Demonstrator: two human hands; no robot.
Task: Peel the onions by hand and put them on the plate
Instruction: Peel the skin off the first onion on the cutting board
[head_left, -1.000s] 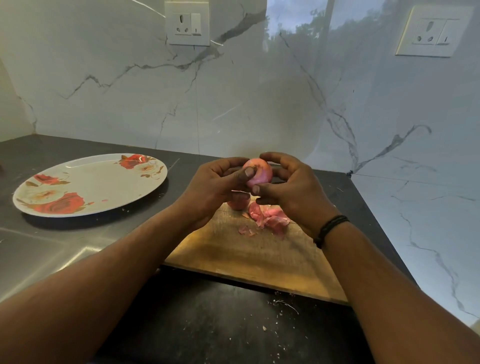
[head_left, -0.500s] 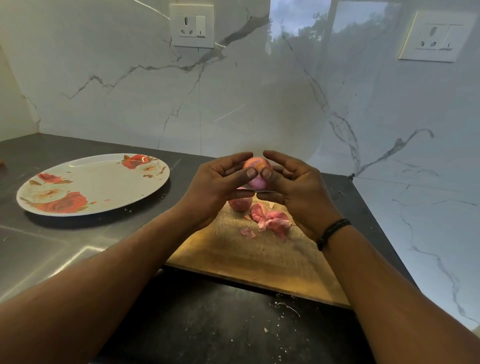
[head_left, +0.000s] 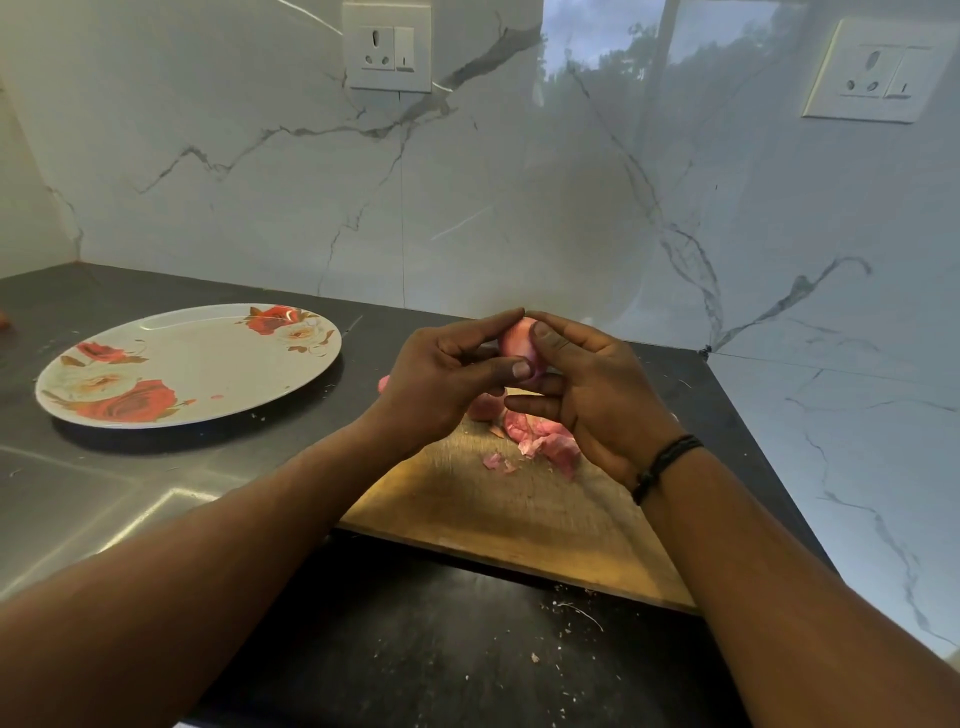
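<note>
Between the fingertips of left hand (head_left: 441, 374) and right hand (head_left: 587, 395), onion (head_left: 519, 345) gripped, turned upright since a second ago, nearly peeled, plate (head_left: 171, 415) waiting bare.

There is only the one view, worn on the person's head, looking forward and steeply down over both forearms. It sits close above the cutting board (head_left: 498, 519) on the near counter (head_left: 415, 665), facing the far marble wall (head_left: 519, 208), with the plate (head_left: 208, 358) off left.
</note>
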